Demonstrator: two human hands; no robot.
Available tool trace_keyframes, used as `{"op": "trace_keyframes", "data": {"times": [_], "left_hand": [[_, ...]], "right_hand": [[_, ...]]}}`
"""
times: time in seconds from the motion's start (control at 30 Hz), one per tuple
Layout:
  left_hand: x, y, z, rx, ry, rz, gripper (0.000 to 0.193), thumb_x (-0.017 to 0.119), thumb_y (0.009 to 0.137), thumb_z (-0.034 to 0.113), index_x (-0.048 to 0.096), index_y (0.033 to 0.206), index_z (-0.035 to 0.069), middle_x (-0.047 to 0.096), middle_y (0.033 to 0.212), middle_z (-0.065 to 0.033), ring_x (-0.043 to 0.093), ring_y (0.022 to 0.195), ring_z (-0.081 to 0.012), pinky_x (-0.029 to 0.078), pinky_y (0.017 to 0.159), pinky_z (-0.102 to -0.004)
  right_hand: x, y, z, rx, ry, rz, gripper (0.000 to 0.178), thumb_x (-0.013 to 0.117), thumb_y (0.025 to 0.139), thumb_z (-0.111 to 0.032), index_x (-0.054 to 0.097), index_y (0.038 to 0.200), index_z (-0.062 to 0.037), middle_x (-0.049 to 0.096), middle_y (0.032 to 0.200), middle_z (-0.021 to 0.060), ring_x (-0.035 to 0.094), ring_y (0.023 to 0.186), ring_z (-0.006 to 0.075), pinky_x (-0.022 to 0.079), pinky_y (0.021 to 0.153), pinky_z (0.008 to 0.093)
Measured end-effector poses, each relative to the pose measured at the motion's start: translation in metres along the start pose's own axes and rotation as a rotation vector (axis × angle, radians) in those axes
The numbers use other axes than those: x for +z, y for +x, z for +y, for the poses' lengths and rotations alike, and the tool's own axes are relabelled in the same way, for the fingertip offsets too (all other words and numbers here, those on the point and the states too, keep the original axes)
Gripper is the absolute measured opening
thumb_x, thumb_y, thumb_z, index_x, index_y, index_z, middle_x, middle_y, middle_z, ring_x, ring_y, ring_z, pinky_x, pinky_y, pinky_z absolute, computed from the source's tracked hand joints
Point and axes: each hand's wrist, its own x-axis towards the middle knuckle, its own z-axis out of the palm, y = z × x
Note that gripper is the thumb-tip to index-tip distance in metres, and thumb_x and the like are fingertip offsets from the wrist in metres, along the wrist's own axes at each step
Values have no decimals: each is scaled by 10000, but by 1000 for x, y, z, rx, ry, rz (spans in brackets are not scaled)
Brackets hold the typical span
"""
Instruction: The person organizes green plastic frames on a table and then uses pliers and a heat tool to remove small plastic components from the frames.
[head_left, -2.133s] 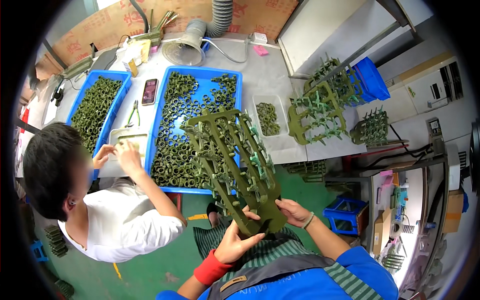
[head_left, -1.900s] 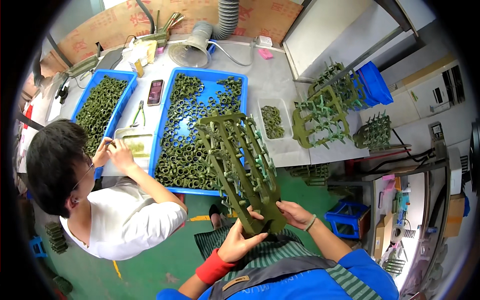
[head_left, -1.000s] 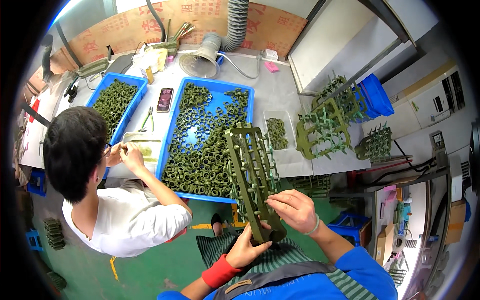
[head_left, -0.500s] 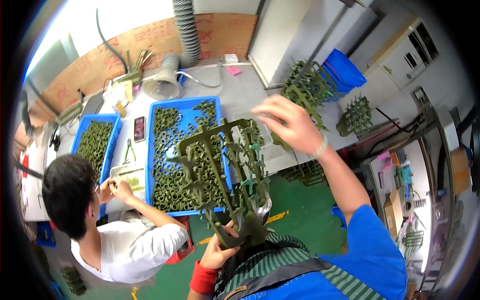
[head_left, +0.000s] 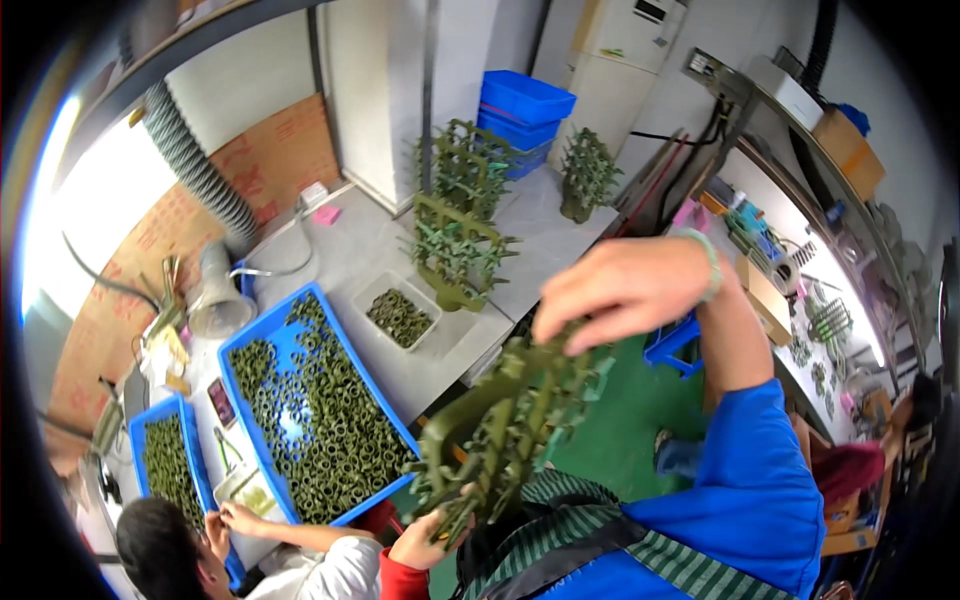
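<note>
My left hand (head_left: 428, 540) grips the lower end of an olive-green wax casting tree (head_left: 500, 435), a tilted branching frame crowded with small parts. Above it, my right hand (head_left: 635, 290) has its fingers curled down over the tree's upper end; the fingertips are partly hidden against it. Part of the tree's lower end is lost behind my left fingers. Similar green trees (head_left: 460, 250) stand upright on the grey table ahead, beside a clear tray (head_left: 437, 318) of small green pieces.
A large blue tray (head_left: 375, 385) full of green rings lies left on the table, with a narrower blue tray (head_left: 138, 450) beyond it. A seated co-worker (head_left: 160, 550) handles something small there. Blue bins (head_left: 525, 95) stand at the back; a blue stool (head_left: 672, 345) is on the green floor.
My view has swung to the right. The casting tree has turned and tilted over. My right hand, apart from it before with fingers stretched, is now at its upper end with fingers curled.
</note>
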Motion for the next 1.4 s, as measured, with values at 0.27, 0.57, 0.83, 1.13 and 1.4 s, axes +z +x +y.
{"op": "trace_keyframes", "data": {"times": [0.27,0.57,0.83,1.13,1.4], "left_hand": [[53,136,13,119,-63,109,501,611,884,-67,464,1350,42,549,1334,-80,537,1230,-199,424,992,-295],[44,177,-3,-93,-127,-83,321,548,935,-54,519,1254,-36,585,1284,-129,545,1236,-206,421,1061,-338],[46,221,-4,-166,-133,144,263,558,957,-11,544,1218,-30,630,1215,-113,590,1170,-187,454,997,-295],[60,267,9,-244,-225,428,250,573,936,-22,555,1183,-58,622,1202,-144,599,1156,-229,446,1030,-336],[69,298,15,-207,-243,474,253,588,934,-20,559,1185,-43,626,1201,-118,600,1141,-201,455,1011,-316]], "right_hand": [[0,-136,-51,584,-232,109,243,536,983,-241,548,1073,-15,589,952,153,599,863,367,465,714,436],[-6,-188,158,1001,-519,326,244,554,905,-184,631,972,38,660,932,236,626,941,427,491,829,506],[-82,-156,390,1273,-558,486,186,583,802,-62,677,897,68,682,956,268,670,935,416,544,816,465],[-141,-131,565,1338,-399,448,244,563,905,-88,682,1068,49,634,1191,264,633,1101,383,547,889,466],[-183,-110,598,1374,-400,285,230,532,930,-90,672,1057,41,645,1148,247,634,1049,389,545,889,443]]}}
